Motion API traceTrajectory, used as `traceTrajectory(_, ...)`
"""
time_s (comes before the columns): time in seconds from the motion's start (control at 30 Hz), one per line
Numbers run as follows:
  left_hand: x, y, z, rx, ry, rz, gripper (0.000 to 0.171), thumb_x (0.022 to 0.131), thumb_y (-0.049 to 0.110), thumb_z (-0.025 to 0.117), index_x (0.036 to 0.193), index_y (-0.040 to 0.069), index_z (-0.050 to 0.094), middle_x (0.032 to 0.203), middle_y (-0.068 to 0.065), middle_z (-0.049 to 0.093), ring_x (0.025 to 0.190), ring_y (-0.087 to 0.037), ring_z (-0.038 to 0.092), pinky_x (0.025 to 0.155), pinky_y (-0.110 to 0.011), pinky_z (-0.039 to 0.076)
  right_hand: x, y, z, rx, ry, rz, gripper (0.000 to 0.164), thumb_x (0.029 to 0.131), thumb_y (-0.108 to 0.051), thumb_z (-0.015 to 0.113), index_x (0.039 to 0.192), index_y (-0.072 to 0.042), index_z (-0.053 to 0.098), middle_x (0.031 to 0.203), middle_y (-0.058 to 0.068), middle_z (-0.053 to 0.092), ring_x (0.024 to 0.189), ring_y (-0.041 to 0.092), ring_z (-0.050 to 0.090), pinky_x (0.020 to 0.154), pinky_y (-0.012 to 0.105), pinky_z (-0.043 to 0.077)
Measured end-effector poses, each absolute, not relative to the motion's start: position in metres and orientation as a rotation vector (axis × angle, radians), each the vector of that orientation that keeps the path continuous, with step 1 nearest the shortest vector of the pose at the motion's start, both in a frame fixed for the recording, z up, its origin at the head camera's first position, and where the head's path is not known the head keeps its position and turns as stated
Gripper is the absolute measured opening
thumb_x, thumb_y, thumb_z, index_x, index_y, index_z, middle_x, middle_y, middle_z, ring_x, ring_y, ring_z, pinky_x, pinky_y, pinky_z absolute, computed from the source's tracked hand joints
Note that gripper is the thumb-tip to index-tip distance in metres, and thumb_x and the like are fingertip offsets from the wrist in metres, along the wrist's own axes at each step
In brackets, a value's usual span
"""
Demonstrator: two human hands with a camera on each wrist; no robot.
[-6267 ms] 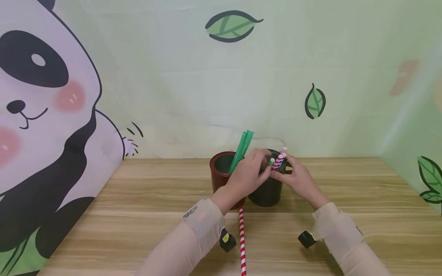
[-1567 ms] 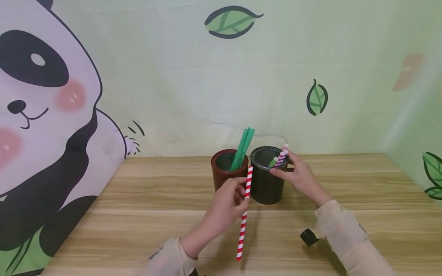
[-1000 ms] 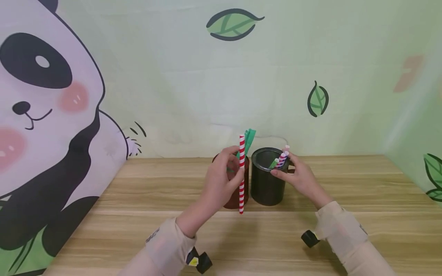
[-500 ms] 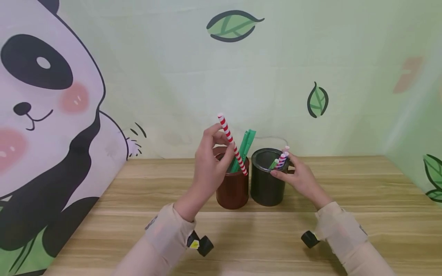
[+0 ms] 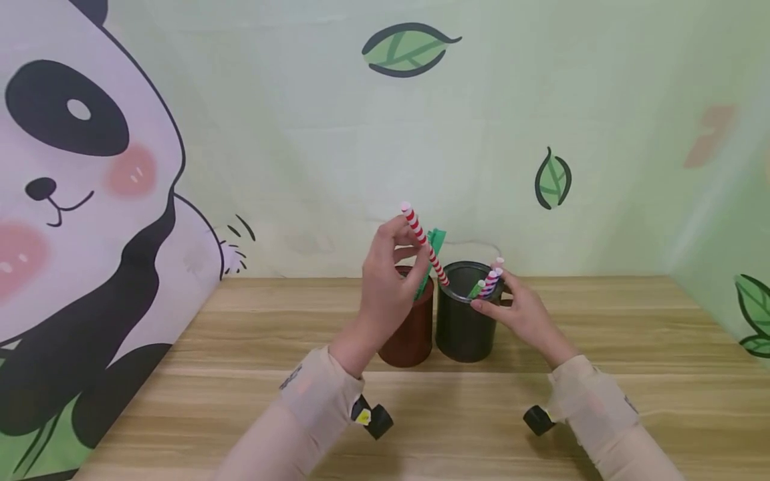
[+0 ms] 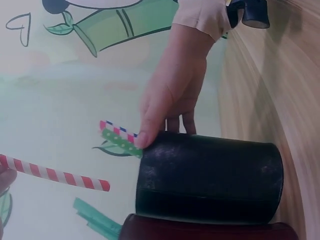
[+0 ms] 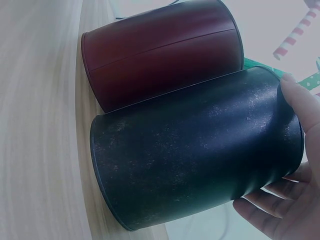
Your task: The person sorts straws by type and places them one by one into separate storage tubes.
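Observation:
My left hand [image 5: 385, 280] pinches a red-and-white striped paper straw [image 5: 415, 224] between thumb and fingers. The straw tilts, its lower end overlapping the left rim of a black cup [image 5: 466, 334] in the head view. In the left wrist view, a gap separates that straw [image 6: 55, 174] from the cup's mouth. My right hand [image 5: 529, 314] grips the black cup at its right side, thumb at the rim. Inside the cup, several patterned straws [image 5: 490, 284] lean against the right side, one green with white dots. Close beside it stands a dark red cup [image 5: 406, 337] with green straws [image 5: 436, 240].
Both cups stand on a wood-grain table [image 5: 252, 334] close to the back wall cloth [image 5: 301, 167], printed with a panda and leaves. Small black devices [image 5: 379, 421] stick out from beneath both wrists.
My left hand took the striped straw up from the table, raised it, turned it to a tilt and brought it right, over the black cup's rim. The right hand stays at the cup.

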State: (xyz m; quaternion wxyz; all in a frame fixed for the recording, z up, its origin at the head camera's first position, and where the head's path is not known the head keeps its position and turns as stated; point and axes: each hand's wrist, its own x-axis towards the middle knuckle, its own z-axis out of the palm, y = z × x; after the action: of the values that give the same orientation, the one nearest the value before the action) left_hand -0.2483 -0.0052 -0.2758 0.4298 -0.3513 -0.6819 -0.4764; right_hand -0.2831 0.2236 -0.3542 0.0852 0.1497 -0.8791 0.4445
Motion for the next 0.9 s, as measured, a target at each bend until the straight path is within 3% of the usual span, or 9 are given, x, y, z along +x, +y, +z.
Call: traceTrajectory(0.9,-0.274,0.024,-0.315,-0.880,-1.898,-0.942,0.039,0.088,-0.001,0.064,0.123,-0.001,0.047,0.098,-0.015,0.057,0.086,-0.020,0.067,0.078,-0.022,0.057,-0.283,0.223,-0.354,0.459,-2.616,1.326,0.076,0.087,-0.034,0.070,0.147,-0.004,0.034,0.137,0.023,0.051,0.122,0.037,0.052,0.100,0.054,0.046)
